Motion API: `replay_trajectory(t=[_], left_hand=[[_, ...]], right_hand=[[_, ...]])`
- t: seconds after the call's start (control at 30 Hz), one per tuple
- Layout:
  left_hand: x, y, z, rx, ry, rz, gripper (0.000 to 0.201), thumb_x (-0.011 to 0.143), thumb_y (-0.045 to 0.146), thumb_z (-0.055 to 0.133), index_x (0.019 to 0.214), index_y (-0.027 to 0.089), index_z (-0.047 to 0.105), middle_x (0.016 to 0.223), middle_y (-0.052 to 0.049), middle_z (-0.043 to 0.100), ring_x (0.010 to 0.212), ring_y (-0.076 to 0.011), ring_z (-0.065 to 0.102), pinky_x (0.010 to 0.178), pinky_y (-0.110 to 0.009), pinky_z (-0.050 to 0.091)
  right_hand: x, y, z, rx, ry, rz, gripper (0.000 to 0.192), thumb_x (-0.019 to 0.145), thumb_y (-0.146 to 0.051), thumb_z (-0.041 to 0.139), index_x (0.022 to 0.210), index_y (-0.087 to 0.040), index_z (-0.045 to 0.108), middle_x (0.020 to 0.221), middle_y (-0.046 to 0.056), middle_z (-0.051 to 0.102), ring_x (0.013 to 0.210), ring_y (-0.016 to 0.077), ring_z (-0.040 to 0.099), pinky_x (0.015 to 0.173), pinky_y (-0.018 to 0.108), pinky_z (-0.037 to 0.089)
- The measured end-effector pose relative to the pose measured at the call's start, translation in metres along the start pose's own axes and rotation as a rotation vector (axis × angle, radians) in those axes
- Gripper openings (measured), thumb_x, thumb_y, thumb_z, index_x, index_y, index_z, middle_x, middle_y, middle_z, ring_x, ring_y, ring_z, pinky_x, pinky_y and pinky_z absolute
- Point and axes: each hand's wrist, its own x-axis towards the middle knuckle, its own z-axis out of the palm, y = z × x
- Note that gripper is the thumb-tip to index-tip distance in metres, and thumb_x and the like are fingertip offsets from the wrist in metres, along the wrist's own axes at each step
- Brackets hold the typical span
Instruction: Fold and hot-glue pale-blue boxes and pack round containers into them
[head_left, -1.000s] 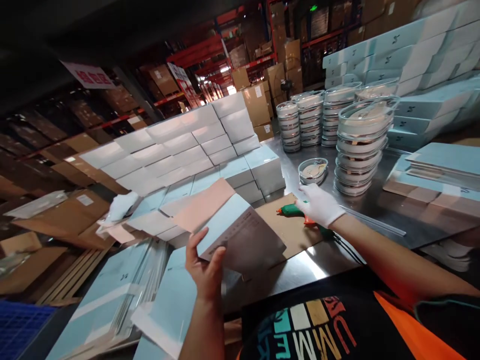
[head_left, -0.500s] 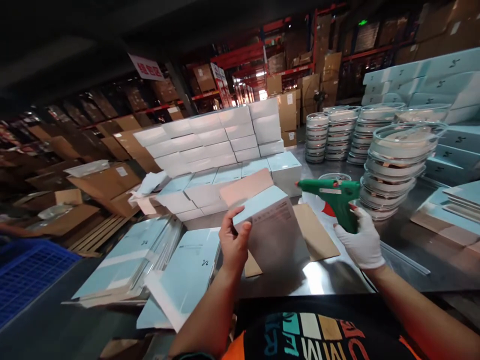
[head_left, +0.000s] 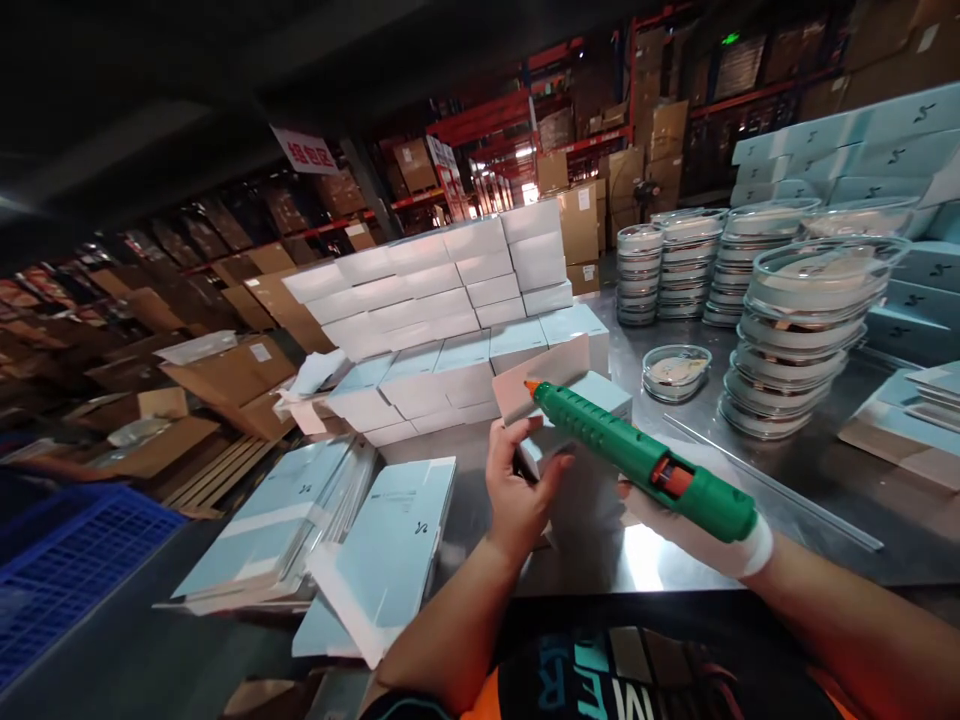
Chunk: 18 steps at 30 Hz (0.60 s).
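My left hand (head_left: 519,490), bare, grips the near left edge of a pale blue box (head_left: 611,392) that has a flap (head_left: 541,375) standing up at its far side. In my white-gloved right hand (head_left: 694,520) is a green glue gun (head_left: 637,455). Its orange nozzle points left, close in front of the raised flap. The gun covers much of the box and most of my right fingers. Whether the nozzle touches the flap I cannot tell.
Behind the box stands a wall of white boxes (head_left: 420,290). Flat blue cartons (head_left: 397,540) lie to the left, beyond them a blue crate (head_left: 82,570). At right are stacked round clear containers (head_left: 795,340), one low container (head_left: 676,372) and a clear stick (head_left: 780,485).
My right hand has swung the glue gun left and over the box, its nozzle now at the flap. My left hand and the box have shifted a little right, and the box has turned.
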Motion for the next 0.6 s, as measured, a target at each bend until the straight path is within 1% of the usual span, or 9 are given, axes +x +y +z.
replay_trajectory(t=[0.07,0.13,0.23,0.3,0.37,0.5,0.53,0.6], left_hand=[[-0.001,0.000,0.002,0.004,-0.014,0.022,0.041,0.088,0.054,0.085,0.113,0.023,0.073,0.105,-0.005,0.067,0.101,-0.0223,0.067,0.091,-0.033,0.055],[-0.002,0.000,0.003,0.009,-0.024,0.028,0.039,0.089,0.053,0.084,0.112,0.023,0.072,0.104,-0.005,0.066,0.100,-0.0221,0.066,0.091,-0.034,0.054],[-0.002,0.000,0.004,0.022,-0.029,0.022,0.040,0.090,0.053,0.082,0.113,0.022,0.072,0.105,-0.005,0.066,0.101,-0.0224,0.066,0.091,-0.034,0.054],[-0.002,0.000,0.003,0.027,-0.025,0.020,0.041,0.090,0.053,0.083,0.116,0.023,0.073,0.106,-0.005,0.066,0.102,-0.0223,0.067,0.091,-0.033,0.054],[-0.003,0.000,0.000,0.036,-0.022,0.015,0.042,0.089,0.054,0.083,0.117,0.024,0.074,0.105,-0.005,0.064,0.100,-0.0218,0.067,0.089,-0.032,0.054],[-0.004,-0.002,-0.008,0.080,-0.016,-0.027,0.045,0.088,0.058,0.083,0.116,0.024,0.076,0.102,-0.004,0.062,0.096,-0.0206,0.066,0.086,-0.030,0.054],[-0.005,-0.002,-0.010,0.089,-0.014,-0.037,0.046,0.088,0.059,0.083,0.116,0.023,0.076,0.102,-0.004,0.063,0.096,-0.0208,0.066,0.086,-0.030,0.053],[-0.005,-0.004,-0.011,0.107,-0.011,-0.054,0.047,0.087,0.060,0.083,0.115,0.023,0.076,0.104,-0.005,0.064,0.099,-0.0218,0.066,0.089,-0.031,0.053]], right_hand=[[0.010,-0.013,0.004,-0.031,-0.001,-0.096,0.016,0.090,-0.033,0.071,0.077,-0.025,0.064,0.063,-0.001,0.068,0.052,0.0157,0.063,0.052,0.028,0.051],[0.016,-0.022,0.005,-0.054,-0.009,-0.151,0.017,0.090,-0.031,0.069,0.076,-0.024,0.062,0.062,-0.002,0.067,0.050,0.0135,0.061,0.050,0.026,0.048],[0.019,-0.023,0.006,-0.102,-0.016,-0.142,0.019,0.092,-0.033,0.068,0.076,-0.024,0.062,0.062,-0.002,0.067,0.049,0.0132,0.059,0.049,0.026,0.046],[0.017,-0.013,0.006,-0.128,0.020,-0.124,0.021,0.092,-0.036,0.069,0.077,-0.024,0.062,0.063,-0.001,0.067,0.049,0.0143,0.059,0.049,0.027,0.046],[0.015,0.003,0.006,-0.149,0.085,-0.094,0.021,0.093,-0.037,0.070,0.078,-0.024,0.064,0.066,0.001,0.069,0.053,0.0169,0.062,0.053,0.030,0.049],[0.011,0.039,-0.001,-0.167,0.232,0.076,0.021,0.091,-0.042,0.070,0.077,-0.027,0.068,0.072,0.004,0.075,0.062,0.0229,0.069,0.065,0.036,0.058],[0.009,0.044,-0.003,-0.170,0.255,0.113,0.021,0.091,-0.044,0.070,0.077,-0.027,0.068,0.072,0.005,0.076,0.063,0.0236,0.070,0.066,0.037,0.060],[0.004,0.046,-0.006,-0.171,0.240,0.136,0.023,0.091,-0.045,0.070,0.076,-0.028,0.068,0.074,0.005,0.077,0.066,0.0240,0.071,0.068,0.036,0.062]])
